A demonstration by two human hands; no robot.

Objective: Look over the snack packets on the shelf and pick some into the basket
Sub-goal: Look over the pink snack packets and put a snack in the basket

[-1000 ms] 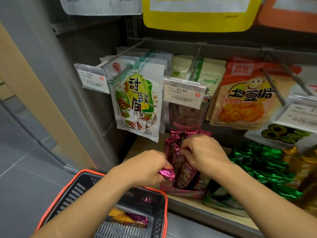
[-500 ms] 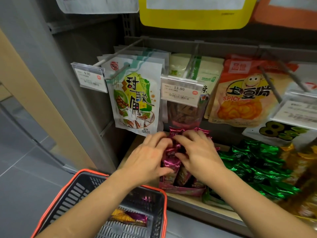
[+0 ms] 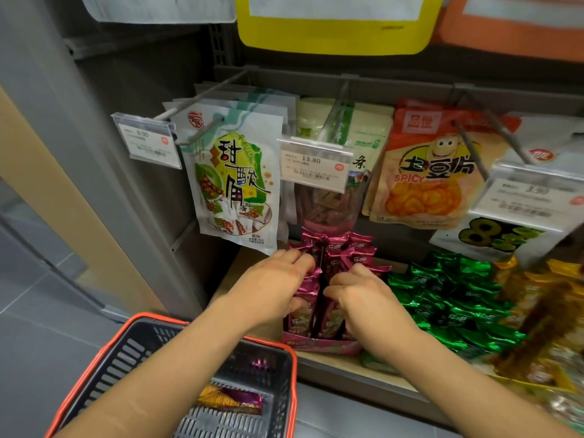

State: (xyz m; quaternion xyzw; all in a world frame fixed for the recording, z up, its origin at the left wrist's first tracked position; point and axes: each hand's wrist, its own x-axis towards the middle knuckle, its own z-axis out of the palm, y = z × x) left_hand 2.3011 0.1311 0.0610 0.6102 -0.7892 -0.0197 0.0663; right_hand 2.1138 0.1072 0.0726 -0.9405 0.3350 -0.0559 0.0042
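Note:
Small pink snack packets (image 3: 343,249) stand upright in a pink display box (image 3: 319,346) on the lower shelf. My left hand (image 3: 273,287) closes over the packets on the left side of the box, thumb underneath. Curled around the packets on the right side is my right hand (image 3: 363,297). A dark gap shows between the two bunches. Below and to the left is the dark basket with an orange rim (image 3: 292,368); a yellow and purple packet (image 3: 230,399) lies in it, under my left forearm.
Green packets (image 3: 455,298) and brown-gold packets (image 3: 543,314) fill the shelf to the right. Above hang a white tamarind bag (image 3: 235,181), a bag of brown strips (image 3: 325,207), an orange spicy chips bag (image 3: 423,172) and price tags on metal hooks (image 3: 316,159).
My left hand, which held a pink packet near the basket a second ago, has gone back up into the box. Both hands now press the packets apart.

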